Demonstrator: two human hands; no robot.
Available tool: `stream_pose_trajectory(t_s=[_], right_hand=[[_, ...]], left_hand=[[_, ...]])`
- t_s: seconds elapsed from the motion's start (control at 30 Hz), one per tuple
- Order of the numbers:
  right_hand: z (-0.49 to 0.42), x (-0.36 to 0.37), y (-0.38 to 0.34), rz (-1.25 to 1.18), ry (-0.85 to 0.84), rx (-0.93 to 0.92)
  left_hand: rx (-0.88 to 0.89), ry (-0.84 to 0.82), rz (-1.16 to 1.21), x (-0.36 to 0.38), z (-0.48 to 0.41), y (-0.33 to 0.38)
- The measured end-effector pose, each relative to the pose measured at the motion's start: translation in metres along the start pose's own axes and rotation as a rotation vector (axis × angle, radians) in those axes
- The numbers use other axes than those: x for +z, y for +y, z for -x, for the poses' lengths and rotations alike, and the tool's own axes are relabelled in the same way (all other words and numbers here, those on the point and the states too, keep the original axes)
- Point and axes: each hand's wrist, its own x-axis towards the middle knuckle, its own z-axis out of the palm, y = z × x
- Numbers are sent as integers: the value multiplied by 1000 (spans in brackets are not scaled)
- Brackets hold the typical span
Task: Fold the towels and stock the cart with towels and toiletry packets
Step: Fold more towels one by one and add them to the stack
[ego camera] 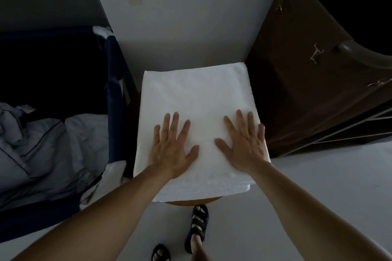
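Observation:
A white folded towel [197, 95] lies flat on a small wooden stool [191, 201], of which only the front rim shows. My left hand [172, 146] rests flat on the towel's near left part, fingers spread and straight. My right hand [246, 144] presses flat on the near right part, its little finger at the towel's right edge. Neither hand holds anything. A brown cart [314, 65] stands right of the towel.
A dark blue linen bin [114, 95] with crumpled pale sheets [53, 150] stands on the left. A white wall [186, 17] rises behind the stool. My sandalled feet [197, 226] are on the pale floor under the stool's front edge.

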Motion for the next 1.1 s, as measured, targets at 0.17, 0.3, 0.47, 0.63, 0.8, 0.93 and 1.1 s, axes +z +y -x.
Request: stream_pose_trajectory(t_s=[0.17,0.3,0.47,0.63,0.8,0.93,1.1], right_hand=[[-4,35,13,-58,-78,11],[-7,43,17,-80,-73,12],[-16,27,13,-60,-37,-7],[-95,-12,-5,-47,178,-47],[-146,7,-3,-12,64,-56],[-154,27,1,-56,58,-48],[-155,20,-1,-44,37,-55]], left_hand=[[-83,-100,35,32,0,-13],[-82,-110,32,37,-2,-7],[-68,-117,27,24,-8,-10],[-57,17,-4,1,-51,-12],[-105,-5,-7,8,-93,-23],[-105,7,-6,26,-97,-25],[-111,-70,19,18,-99,-23]])
